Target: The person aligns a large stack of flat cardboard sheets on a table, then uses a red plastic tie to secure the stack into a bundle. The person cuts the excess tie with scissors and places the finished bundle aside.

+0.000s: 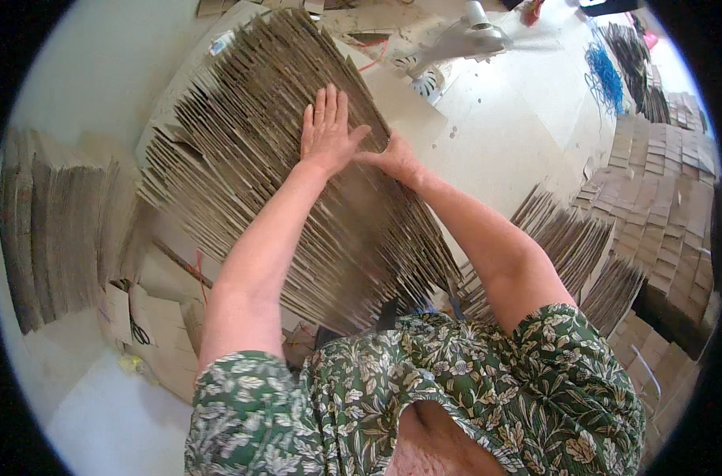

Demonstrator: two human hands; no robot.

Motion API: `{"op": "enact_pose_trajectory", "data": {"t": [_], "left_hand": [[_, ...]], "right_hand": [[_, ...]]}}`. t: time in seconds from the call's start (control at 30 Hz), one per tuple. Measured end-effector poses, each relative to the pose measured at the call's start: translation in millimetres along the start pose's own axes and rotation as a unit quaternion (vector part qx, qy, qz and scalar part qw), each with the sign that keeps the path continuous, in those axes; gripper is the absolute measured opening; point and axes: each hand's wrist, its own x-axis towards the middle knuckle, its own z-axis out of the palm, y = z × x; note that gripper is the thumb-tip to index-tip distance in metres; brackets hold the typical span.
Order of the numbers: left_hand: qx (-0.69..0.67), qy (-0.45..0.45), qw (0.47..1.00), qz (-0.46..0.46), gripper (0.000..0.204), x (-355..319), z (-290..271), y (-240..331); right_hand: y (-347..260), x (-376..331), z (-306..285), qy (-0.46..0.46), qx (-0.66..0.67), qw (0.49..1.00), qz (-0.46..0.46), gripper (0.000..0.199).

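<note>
The left hand (327, 144) lies flat, fingers extended, on the cardboard stack (250, 103); the right hand (398, 161) bears on its edge, grip unclear, apparently for alignment.

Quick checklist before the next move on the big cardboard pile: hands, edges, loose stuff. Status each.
1. Left hand flat on the cardboard pile, fingers extended: ok.
2. Right hand at the pile's right edge: ok.
3. Right hand's hold: cannot tell, most fingers hidden.
4. Pile edges even: not ok, the left side is ragged.
5. Scissors away from both hands: ok, at lower left.
6. Blue string apart from the pile: ok, at upper right.
</note>
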Motion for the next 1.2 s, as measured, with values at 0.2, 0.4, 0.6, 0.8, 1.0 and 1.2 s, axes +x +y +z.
{"op": "enact_pose_trajectory", "data": {"t": [0.2,0.4,0.6,0.8,1.0,1.2], "left_hand": [[0.004,0.057,0.996,0.075,0.077,47,-37,46],[-0.041,-0.04,0.998,0.008,0.076,29,-16,7],[0.014,0.066,0.984,-0.167,0.069,-103,-84,-58],[0.087,-0.042,0.946,-0.309,0.078,-110,-90,-116],[-0.07,0.23,0.884,-0.401,0.069,-202,-110,-125],[-0.441,0.281,0.64,-0.563,0.073,-228,-24,-71]], "right_hand": [[11,8,11,0.045,0.045,0.997,-0.044,0.113],[6,3,16,0.036,-0.04,0.998,-0.041,0.106],[15,5,8,0.014,0.079,0.996,-0.044,0.087],[-11,-3,-3,-0.014,0.055,0.998,-0.032,0.072],[-4,-4,-8,-0.027,0.18,0.983,-0.033,0.066],[1,7,-12,-0.082,0.228,0.969,-0.048,0.055]]}}
